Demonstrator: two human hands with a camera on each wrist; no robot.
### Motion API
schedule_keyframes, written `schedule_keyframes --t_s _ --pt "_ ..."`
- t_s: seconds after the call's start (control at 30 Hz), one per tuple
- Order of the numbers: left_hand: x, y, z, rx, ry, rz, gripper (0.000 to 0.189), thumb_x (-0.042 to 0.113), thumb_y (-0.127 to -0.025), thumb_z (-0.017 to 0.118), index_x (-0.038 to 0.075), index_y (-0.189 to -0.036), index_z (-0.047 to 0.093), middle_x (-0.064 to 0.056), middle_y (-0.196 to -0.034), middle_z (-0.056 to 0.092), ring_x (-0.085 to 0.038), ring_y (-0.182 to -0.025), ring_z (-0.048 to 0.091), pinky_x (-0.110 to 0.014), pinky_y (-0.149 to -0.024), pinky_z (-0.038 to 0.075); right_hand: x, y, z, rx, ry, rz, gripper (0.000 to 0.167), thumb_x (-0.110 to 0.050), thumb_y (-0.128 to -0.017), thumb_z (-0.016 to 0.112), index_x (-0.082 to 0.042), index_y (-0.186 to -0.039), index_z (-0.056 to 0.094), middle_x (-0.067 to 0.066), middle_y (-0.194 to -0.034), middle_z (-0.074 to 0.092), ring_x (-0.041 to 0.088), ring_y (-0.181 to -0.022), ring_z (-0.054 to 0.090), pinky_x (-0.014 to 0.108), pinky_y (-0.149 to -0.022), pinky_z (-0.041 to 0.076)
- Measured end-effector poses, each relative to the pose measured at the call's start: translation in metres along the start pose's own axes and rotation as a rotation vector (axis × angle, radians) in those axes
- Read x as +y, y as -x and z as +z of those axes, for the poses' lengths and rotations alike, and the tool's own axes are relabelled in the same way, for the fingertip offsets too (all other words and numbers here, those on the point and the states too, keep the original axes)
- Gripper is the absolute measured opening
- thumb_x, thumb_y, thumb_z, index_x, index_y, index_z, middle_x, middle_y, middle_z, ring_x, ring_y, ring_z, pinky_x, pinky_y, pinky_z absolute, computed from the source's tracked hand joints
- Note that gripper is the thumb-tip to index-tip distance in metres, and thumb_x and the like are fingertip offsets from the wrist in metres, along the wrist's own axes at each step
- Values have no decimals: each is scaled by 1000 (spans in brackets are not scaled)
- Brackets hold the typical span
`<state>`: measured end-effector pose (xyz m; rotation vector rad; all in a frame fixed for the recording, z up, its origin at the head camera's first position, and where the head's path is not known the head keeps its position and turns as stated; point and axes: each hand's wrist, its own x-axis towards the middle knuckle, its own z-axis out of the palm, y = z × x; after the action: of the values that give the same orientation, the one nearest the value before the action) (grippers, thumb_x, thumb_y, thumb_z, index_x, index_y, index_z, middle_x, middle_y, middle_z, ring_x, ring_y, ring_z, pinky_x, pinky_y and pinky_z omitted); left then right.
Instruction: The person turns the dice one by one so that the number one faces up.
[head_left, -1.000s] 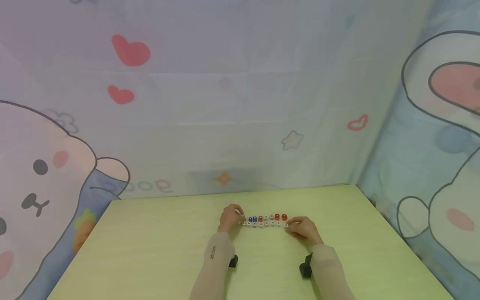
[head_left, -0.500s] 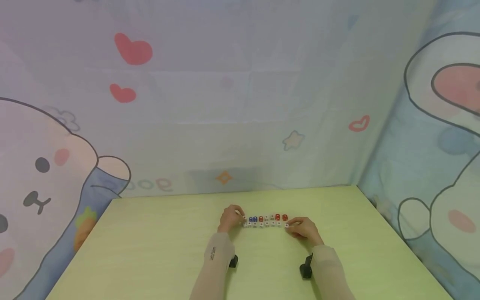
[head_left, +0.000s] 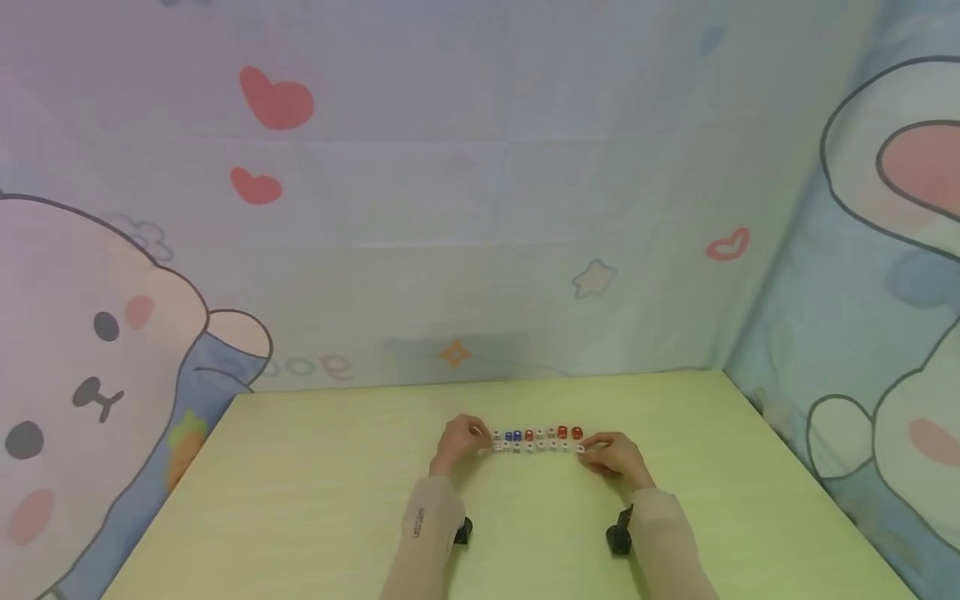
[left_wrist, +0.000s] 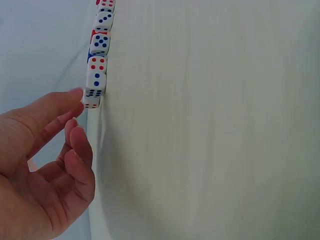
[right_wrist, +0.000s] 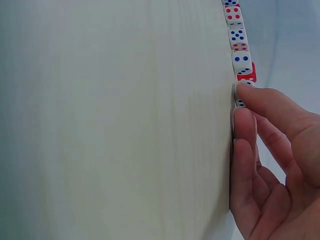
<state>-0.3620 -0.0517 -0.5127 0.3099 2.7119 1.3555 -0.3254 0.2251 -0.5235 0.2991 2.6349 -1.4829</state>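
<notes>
Two rows of small dice lie on the pale yellow table. The back row mixes white, blue and red dice; the front row of dice is white. My left hand is at the left end of the rows, fingers loosely bent with nothing between them. In the left wrist view, its index fingertip is close beside the end die; whether they touch I cannot tell. At the right end of the front row, my right hand pinches a white die between thumb and index finger, partly covering it.
Behind the table hangs a cloth backdrop with cartoon animals and hearts, and it continues along the right side. A black wrist camera sits under the right sleeve, another black one beside the left.
The left hand has drawn slightly left from the back row, and the white die at that end now shows clear of its fingers. The right hand stays at its die. The head view shifts slightly.
</notes>
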Motion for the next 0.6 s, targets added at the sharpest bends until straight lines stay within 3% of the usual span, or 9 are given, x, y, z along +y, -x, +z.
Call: schedule_keyframes --t_s 0.33,0.6 --pt "0 5 11 30 -25 -77 18 10 -68 73 6 -84 67 -10 -87 65 -19 -75 56 -30 -62 42 1 1 0 -9 -10 5 27 -14 -72 71 -4 -97 67 0 -57 62 9 -47 50 22 -46 40" --pt "4 7 13 52 -51 -77 15 10 -69 73 6 -82 67 -9 -83 65 -18 -71 56 -28 -58 40 0 1 0 -5 -7 3 27 -15 -72 71 -4 -96 67 0 -56 62 9 -46 49 22 -46 40"
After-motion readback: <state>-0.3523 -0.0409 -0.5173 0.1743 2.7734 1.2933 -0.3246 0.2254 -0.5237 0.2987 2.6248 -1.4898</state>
